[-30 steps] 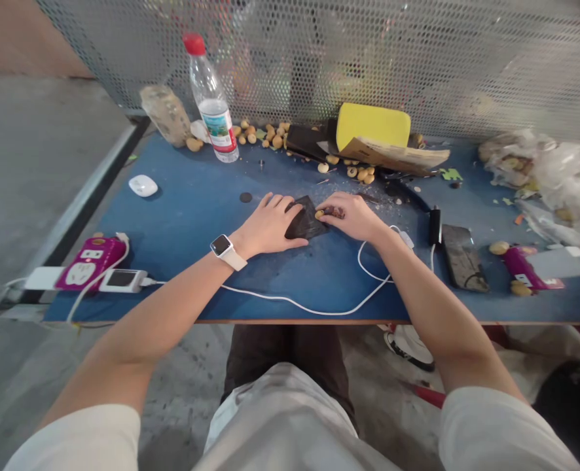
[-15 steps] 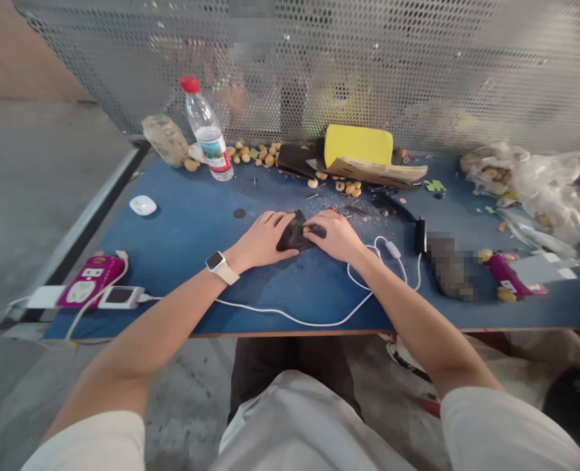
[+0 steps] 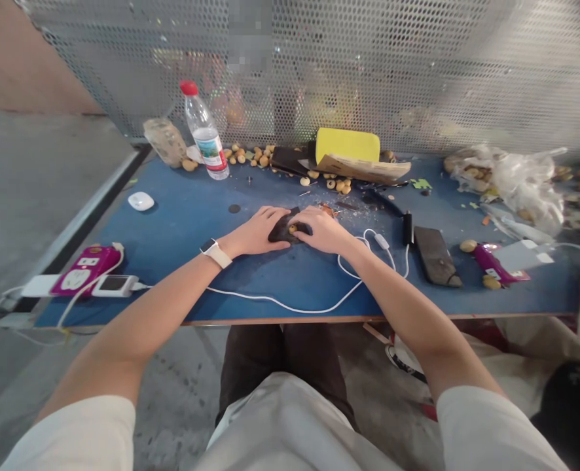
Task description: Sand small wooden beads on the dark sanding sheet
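Observation:
A dark sheet [image 3: 279, 230], which looks like sandpaper, lies on the blue table between my hands. My left hand [image 3: 256, 231] rests flat over its left side, fingers stretched out and thumb along the near edge. Against the sheet, my right hand [image 3: 323, 230] pinches a small round yellowish bead [image 3: 292, 229] between thumb and fingers. The bead shows a dark spot on its face; the curled fingers hide part of it. Just beyond my right hand lie an orange-brown scrap [image 3: 327, 209] and pale dust.
Along the back stand a red-capped bottle [image 3: 209, 149], scattered yellowish beads [image 3: 262, 159] and a yellow block [image 3: 347, 145]. A white cable [image 3: 290, 309] runs near the front edge. Right are a dark slab [image 3: 436, 255] and plastic bags [image 3: 528, 180]; left, a purple power strip [image 3: 81, 278].
The view has shifted a little, moving the whole scene left. My right hand has slid slightly left over the sheet with the bead. My left hand stays in place on the sheet.

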`<action>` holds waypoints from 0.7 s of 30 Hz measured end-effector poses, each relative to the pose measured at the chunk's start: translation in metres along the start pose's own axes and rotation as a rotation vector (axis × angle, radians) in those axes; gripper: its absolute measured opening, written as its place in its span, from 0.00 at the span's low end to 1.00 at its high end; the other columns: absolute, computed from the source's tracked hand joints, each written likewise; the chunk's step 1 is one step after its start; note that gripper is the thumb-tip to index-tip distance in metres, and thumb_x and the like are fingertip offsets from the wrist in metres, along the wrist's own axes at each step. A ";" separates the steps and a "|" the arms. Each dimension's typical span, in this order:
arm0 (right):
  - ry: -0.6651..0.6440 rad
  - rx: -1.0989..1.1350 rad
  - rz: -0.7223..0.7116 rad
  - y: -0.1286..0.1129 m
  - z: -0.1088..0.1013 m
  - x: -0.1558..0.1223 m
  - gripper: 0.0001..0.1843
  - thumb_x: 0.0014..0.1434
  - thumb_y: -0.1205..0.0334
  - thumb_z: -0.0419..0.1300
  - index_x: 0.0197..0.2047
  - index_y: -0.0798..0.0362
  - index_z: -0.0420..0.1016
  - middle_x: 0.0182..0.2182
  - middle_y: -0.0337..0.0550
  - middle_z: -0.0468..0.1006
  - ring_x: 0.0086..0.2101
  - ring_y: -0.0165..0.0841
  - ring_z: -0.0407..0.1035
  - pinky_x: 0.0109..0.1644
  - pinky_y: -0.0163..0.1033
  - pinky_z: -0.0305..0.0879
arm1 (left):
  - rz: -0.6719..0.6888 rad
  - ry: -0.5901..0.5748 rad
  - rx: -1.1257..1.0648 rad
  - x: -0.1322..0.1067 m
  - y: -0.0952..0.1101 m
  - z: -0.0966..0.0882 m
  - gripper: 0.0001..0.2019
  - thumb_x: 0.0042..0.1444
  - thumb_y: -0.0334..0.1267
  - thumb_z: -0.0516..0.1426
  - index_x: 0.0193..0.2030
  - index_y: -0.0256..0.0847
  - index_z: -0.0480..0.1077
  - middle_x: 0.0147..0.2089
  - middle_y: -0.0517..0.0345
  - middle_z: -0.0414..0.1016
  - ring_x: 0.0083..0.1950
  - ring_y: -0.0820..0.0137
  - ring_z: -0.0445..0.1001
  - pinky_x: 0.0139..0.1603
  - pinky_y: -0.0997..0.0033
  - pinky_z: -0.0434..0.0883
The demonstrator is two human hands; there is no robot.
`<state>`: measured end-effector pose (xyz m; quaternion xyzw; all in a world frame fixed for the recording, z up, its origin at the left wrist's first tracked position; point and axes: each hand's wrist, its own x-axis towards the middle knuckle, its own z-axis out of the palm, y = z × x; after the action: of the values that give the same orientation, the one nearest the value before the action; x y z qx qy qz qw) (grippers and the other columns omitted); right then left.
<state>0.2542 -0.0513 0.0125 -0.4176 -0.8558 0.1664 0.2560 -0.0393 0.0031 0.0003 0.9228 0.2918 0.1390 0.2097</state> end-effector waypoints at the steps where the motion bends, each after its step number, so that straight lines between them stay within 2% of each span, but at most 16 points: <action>1: 0.004 -0.006 -0.001 0.000 0.000 0.000 0.15 0.79 0.64 0.71 0.62 0.44 0.97 0.62 0.54 0.96 0.65 0.58 0.86 0.78 0.68 0.81 | 0.001 0.001 -0.008 0.000 -0.001 0.000 0.46 0.78 0.63 0.71 0.92 0.45 0.67 0.93 0.32 0.73 0.96 0.36 0.66 0.98 0.30 0.66; 4: 0.030 -0.032 0.001 -0.004 0.000 0.004 0.15 0.81 0.62 0.71 0.65 0.45 0.96 0.66 0.57 0.94 0.66 0.58 0.85 0.79 0.68 0.80 | 0.006 -0.002 -0.019 0.001 -0.003 0.000 0.46 0.77 0.64 0.71 0.92 0.46 0.68 0.92 0.32 0.74 0.95 0.35 0.66 0.98 0.27 0.66; 7: 0.062 -0.094 0.023 -0.009 -0.005 0.005 0.15 0.80 0.60 0.73 0.66 0.46 0.95 0.66 0.57 0.94 0.67 0.60 0.83 0.79 0.69 0.79 | 0.006 -0.015 -0.012 0.003 -0.004 0.001 0.48 0.77 0.67 0.69 0.92 0.43 0.67 0.93 0.30 0.73 0.96 0.35 0.65 0.99 0.28 0.65; 9: 0.116 -0.158 0.074 -0.010 -0.017 -0.004 0.13 0.80 0.58 0.74 0.64 0.45 0.95 0.64 0.58 0.94 0.67 0.61 0.83 0.78 0.70 0.79 | -0.002 -0.012 -0.008 0.005 -0.004 0.002 0.50 0.76 0.68 0.69 0.93 0.39 0.67 0.93 0.27 0.72 0.97 0.34 0.65 1.00 0.29 0.63; 11: 0.204 -0.231 0.178 -0.008 -0.036 -0.029 0.12 0.80 0.55 0.74 0.62 0.45 0.95 0.62 0.59 0.94 0.66 0.62 0.83 0.77 0.72 0.79 | -0.009 -0.005 -0.009 0.007 -0.005 0.002 0.51 0.75 0.68 0.69 0.93 0.38 0.67 0.93 0.27 0.71 0.97 0.34 0.65 1.00 0.29 0.63; 13: 0.283 -0.311 0.356 -0.005 -0.063 -0.070 0.15 0.80 0.53 0.72 0.63 0.45 0.94 0.62 0.59 0.94 0.65 0.63 0.84 0.76 0.72 0.80 | -0.008 -0.005 -0.014 0.010 -0.006 0.003 0.51 0.75 0.68 0.70 0.93 0.40 0.67 0.93 0.27 0.72 0.97 0.34 0.65 1.00 0.29 0.63; 15: 0.285 -0.460 0.671 -0.002 -0.092 -0.119 0.18 0.80 0.52 0.69 0.66 0.47 0.93 0.63 0.63 0.93 0.65 0.66 0.85 0.74 0.72 0.81 | -0.002 -0.003 -0.020 0.012 -0.007 0.003 0.50 0.75 0.67 0.70 0.93 0.42 0.66 0.94 0.29 0.71 0.97 0.35 0.65 0.99 0.29 0.64; 18: 0.119 -0.657 1.172 0.001 -0.128 -0.183 0.24 0.82 0.49 0.69 0.68 0.57 0.92 0.68 0.79 0.89 0.70 0.73 0.86 0.71 0.71 0.84 | 0.005 0.009 -0.027 0.015 -0.010 0.005 0.51 0.74 0.65 0.70 0.95 0.44 0.65 0.95 0.29 0.70 0.97 0.35 0.65 0.98 0.29 0.65; 19: 0.062 -0.673 1.265 0.003 -0.135 -0.197 0.25 0.82 0.48 0.70 0.68 0.59 0.93 0.68 0.82 0.89 0.70 0.74 0.87 0.70 0.71 0.85 | 0.007 0.013 -0.028 0.016 -0.011 0.006 0.51 0.74 0.65 0.70 0.95 0.44 0.64 0.95 0.29 0.70 0.97 0.35 0.66 0.98 0.29 0.65; 21: 0.018 -0.643 1.326 0.007 -0.143 -0.214 0.24 0.80 0.47 0.75 0.65 0.58 0.95 0.65 0.86 0.90 0.67 0.74 0.89 0.69 0.69 0.86 | 0.006 0.017 -0.024 0.017 -0.012 0.008 0.51 0.74 0.65 0.70 0.95 0.44 0.65 0.95 0.29 0.71 0.97 0.35 0.66 0.98 0.30 0.66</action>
<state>0.4523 -0.2081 0.0621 -0.9031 -0.4280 0.0236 -0.0264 -0.0289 0.0201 -0.0102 0.9199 0.2890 0.1508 0.2178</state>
